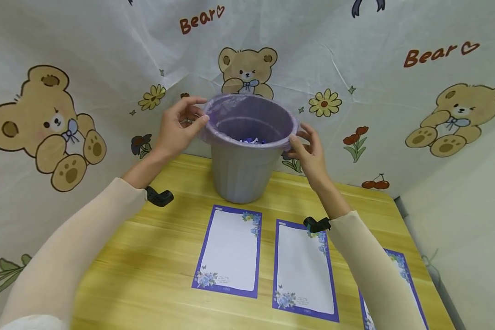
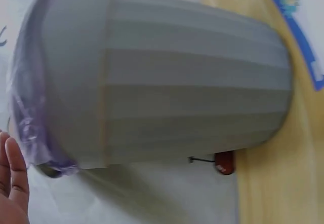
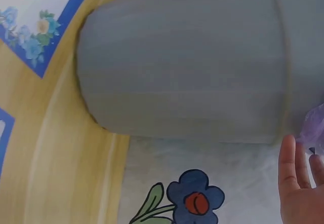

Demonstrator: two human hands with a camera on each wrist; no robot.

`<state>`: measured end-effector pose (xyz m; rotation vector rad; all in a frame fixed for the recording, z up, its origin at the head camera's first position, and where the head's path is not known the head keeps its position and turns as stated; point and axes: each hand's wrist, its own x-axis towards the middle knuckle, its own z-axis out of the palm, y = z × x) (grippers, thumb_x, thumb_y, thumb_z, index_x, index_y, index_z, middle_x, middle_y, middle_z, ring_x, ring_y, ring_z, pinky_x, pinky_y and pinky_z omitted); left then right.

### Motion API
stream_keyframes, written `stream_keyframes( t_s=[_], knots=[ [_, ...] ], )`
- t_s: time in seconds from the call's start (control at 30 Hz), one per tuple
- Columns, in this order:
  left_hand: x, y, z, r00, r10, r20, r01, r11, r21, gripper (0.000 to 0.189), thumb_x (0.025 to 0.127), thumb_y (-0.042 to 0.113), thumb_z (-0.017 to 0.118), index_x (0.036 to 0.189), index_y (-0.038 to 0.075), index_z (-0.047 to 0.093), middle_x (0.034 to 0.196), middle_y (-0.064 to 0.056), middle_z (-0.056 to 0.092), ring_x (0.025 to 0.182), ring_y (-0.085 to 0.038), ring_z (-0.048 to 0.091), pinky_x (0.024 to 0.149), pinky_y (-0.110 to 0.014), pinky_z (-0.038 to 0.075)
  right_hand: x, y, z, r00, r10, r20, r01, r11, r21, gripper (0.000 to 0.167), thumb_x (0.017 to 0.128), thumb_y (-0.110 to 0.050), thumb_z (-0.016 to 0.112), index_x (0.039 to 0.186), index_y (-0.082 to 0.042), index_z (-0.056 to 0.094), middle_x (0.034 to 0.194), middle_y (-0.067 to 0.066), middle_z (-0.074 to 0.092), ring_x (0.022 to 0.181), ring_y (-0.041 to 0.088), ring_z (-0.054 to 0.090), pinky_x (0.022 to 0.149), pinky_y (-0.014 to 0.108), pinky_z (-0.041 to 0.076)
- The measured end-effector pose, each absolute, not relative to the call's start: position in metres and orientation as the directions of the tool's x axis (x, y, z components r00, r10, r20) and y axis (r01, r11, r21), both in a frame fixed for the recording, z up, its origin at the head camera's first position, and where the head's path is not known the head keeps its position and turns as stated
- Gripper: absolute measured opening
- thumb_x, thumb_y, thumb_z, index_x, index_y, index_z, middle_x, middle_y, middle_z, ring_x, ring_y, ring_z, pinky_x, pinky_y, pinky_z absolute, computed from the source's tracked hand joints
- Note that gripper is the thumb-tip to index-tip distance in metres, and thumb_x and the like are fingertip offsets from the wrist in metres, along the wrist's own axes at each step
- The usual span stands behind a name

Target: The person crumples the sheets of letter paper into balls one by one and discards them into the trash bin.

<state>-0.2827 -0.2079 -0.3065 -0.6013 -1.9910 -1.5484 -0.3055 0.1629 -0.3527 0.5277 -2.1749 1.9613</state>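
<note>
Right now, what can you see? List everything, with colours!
Bin: one, grey, on the table.
Liner: one, purple, over the bin's top.
Scraps: several, purple and white, inside the bin.
Paper sheets: three, white with purplish borders, on the table.
Table: one, yellowish, under the bin.
Cloth: count unclear, white, behind the table.
Printed bears: three, brown, on the cloth.
Printed flowers: several, yellow, red, dark blue, on the cloth.
Printed cherries: two, red, on the cloth.
Wrist clips: two, black, one per side.
Sleeves: two, cream, one per side.
Left hand: one, bare, at the liner's left.
Right hand: one, bare, at the liner's right.
</note>
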Motion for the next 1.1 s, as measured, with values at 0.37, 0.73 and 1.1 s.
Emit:
stream_keyframes(
  t_s=[0.37,0.73,1.1],
  knots=[
    [-0.258,-0.212,-0.340,-0.775,0.039,0.630,0.625,0.186,0.758,0.021,0.100,0.006,0.073,0.116,-0.003,0.063,0.101,0.004,0.068,0.088,-0.013,0.067,0.069,-0.020,0.055,-0.284,0.176,-0.383,-0.911,-0.172,0.375,-0.397,0.117,-0.910,0.058,0.108,-0.020,0.065,0.161,-0.009,0.043,0.147,0.010,0.053,0.114,0.013,0.066,0.088,0.021,0.063],
    [-0.234,-0.211,-0.399,-0.841,0.119,0.527,0.540,0.241,0.807,0.021,0.101,0.004,0.073,0.120,0.001,0.066,0.104,-0.008,0.068,0.091,-0.011,0.065,0.075,-0.019,0.056,-0.244,0.158,-0.425,-0.908,-0.323,0.268,-0.331,0.159,-0.930,0.052,0.107,-0.010,0.065,0.156,-0.004,0.048,0.154,0.017,0.053,0.123,0.023,0.066,0.094,0.020,0.062],
    [-0.214,-0.201,-0.439,-0.885,0.367,0.286,0.434,0.426,0.794,0.027,0.098,0.021,0.082,0.121,0.011,0.071,0.118,-0.004,0.071,0.106,-0.029,0.065,0.090,-0.037,0.059,-0.220,0.160,-0.469,-0.896,-0.408,0.175,-0.317,0.311,-0.896,0.044,0.103,-0.015,0.074,0.144,-0.015,0.060,0.149,0.012,0.061,0.133,0.048,0.062,0.106,0.038,0.058]
  ],
)
